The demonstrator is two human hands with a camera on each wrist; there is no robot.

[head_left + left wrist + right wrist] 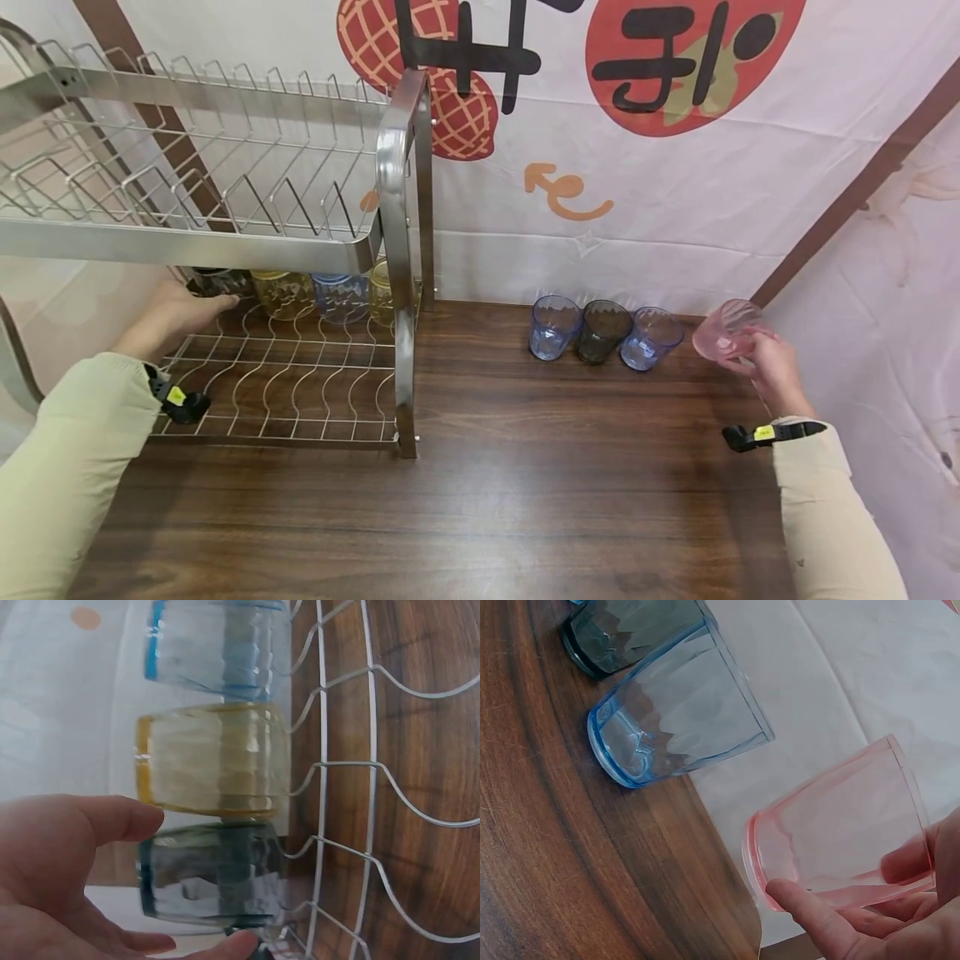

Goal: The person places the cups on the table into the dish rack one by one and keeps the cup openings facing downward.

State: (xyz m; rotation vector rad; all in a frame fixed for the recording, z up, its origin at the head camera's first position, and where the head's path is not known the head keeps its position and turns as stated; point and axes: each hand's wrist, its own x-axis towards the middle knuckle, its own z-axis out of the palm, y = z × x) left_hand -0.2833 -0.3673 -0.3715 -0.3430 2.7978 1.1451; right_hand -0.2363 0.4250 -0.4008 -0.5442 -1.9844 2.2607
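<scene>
On the lower tier of the metal dish rack, my left hand is spread around a dark grey-green glass. The left wrist view puts the thumb by its rim and the other fingers along its opposite side; firm contact cannot be made out. Beside it stand a yellow glass, a blue glass and another yellow glass, partly hidden by the rack frame. At far right, my right hand grips a tilted pink glass, thumb near its base, raised above the table's back corner.
A row along the table's back edge holds a blue glass, a dark glass and another blue glass. The rack's wire upper tier overhangs the left hand. Fabric walls rise behind and at right of the wooden table.
</scene>
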